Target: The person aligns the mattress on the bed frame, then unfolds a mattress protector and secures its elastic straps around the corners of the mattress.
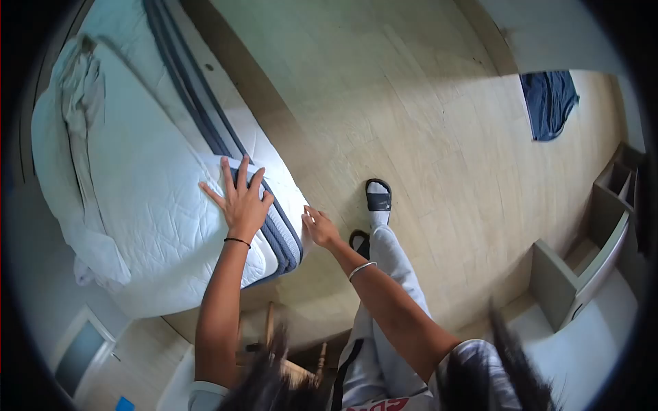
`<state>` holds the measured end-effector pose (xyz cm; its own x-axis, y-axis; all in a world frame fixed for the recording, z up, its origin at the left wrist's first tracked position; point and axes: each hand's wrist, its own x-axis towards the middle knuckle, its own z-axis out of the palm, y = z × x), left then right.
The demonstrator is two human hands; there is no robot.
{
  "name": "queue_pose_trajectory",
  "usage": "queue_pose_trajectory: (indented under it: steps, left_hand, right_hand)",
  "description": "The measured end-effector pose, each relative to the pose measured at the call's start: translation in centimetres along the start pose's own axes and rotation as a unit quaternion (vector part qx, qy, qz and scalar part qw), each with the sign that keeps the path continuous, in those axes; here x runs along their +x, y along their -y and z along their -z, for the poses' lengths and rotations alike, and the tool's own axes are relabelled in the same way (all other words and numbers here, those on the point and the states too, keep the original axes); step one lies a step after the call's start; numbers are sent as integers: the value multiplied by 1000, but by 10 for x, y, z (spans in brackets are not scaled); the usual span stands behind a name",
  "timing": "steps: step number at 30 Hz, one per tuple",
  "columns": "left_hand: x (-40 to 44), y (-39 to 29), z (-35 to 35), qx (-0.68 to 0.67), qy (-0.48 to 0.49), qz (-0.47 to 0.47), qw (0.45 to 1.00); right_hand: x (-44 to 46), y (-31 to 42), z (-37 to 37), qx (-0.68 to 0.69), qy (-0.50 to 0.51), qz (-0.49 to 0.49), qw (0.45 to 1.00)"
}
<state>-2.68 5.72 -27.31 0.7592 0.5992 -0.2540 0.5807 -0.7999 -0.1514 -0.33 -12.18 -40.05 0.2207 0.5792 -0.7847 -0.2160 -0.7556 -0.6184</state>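
A white quilted mattress cover (161, 198) lies over a thick mattress with dark grey-blue edge bands (188, 82). My left hand (245, 207) rests on top, near the mattress corner, palm down with its fingers spread across the cover's edge and the dark band. My right hand (319, 227) is beside the mattress's side, low by the corner. Its thumb and fingers are closed at the rim of the white cloth hanging there, and the fingertips are partly hidden. Bunched white fabric (81, 103) lies along the mattress's far left side.
Light wood flooring (425, 137) stretches to the right of the bed, where my sandalled foot (378, 197) stands. A dark cloth (550, 104) lies on the floor at upper right. Open grey shelving (556, 284) stands at lower right. A wooden chair (295, 370) is partly hidden behind my arms.
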Motion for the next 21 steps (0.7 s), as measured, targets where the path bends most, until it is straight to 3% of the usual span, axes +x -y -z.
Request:
queue_pose_trajectory:
  steps: [1,3,5,6,8,10,13,15,18,20,21]
  left_hand:
    - [9,0,-2,17,37,-14,999]
    - [24,1,-6,36,11,-71,997]
    - [36,-6,-10,87,89,-95,988]
    - [43,-4,-11,97,33,-138,985]
    - [62,7,-12,88,56,-178,978]
    - [85,22,-7,92,73,-255,960]
    - [132,47,-6,151,58,-268,950]
    - [159,66,8,167,28,-188,967]
    - [157,67,7,165,-35,-154,974]
    - [151,72,-23,90,114,-133,980]
    - [141,61,-1,28,214,-158,964]
  right_hand:
    - [0,-2,1,-6,6,-19,1000]
    - [1,-1,2,10,6,-24,1000]
    - [-1,0,4,-6,-10,-25,1000]
    - [0,-3,8,-3,-10,-30,999]
    - [6,-6,20,-20,56,17,998]
    - [2,-12,24,-8,20,0,1000]
    - [-2,-14,30,-8,-21,-3,1000]
    - [-12,-12,21,23,-45,-47,998]
    - [-10,2,-5,83,-103,-34,991]
    - [-10,24,-17,138,-157,-33,977]
    - [-11,38,-19,135,-156,-30,978]
